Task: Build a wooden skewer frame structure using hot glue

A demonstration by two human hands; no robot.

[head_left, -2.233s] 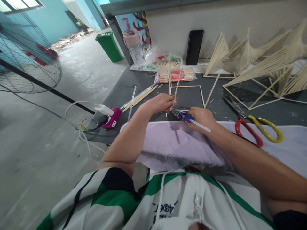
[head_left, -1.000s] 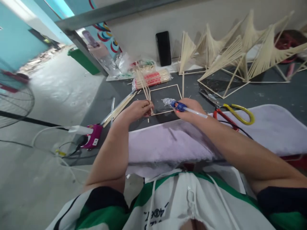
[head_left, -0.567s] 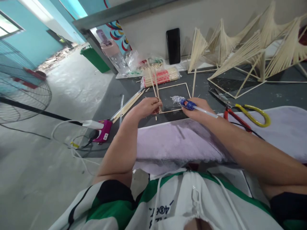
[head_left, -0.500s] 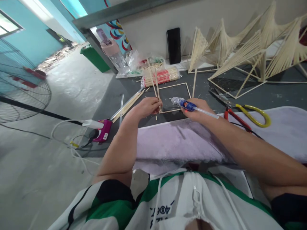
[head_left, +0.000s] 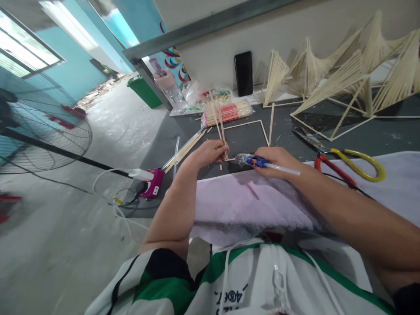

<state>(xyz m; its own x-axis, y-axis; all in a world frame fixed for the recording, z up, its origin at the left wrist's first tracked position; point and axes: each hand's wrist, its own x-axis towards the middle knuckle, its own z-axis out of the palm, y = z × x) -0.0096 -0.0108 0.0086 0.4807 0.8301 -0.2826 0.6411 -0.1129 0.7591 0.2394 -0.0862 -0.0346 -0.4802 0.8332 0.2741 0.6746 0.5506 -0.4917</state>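
My left hand (head_left: 219,151) pinches thin wooden sticks (head_left: 219,120) that rise at the near left corner of a stick frame (head_left: 244,124) lying on the dark table. In my right hand (head_left: 274,161) is a blue glue gun (head_left: 258,161) with a clear glue stick coming out of its back. The plastic-wrapped nozzle points left, just above the frame's near side, a little right of my left hand. Another stick (head_left: 271,127) stands at the frame's right side.
Red and yellow scissors (head_left: 344,164) lie at right, before large stick structures (head_left: 348,92). Behind are a wrapped stick bundle (head_left: 229,113), a phone (head_left: 243,73) and a bottle (head_left: 169,87). A pink power adapter (head_left: 154,183) sits at left; a lilac cloth (head_left: 249,201) covers the near edge.
The glue gun's nozzle has come closer to the near left corner and my left hand. The whole view has shifted, so things appear lower and farther right.
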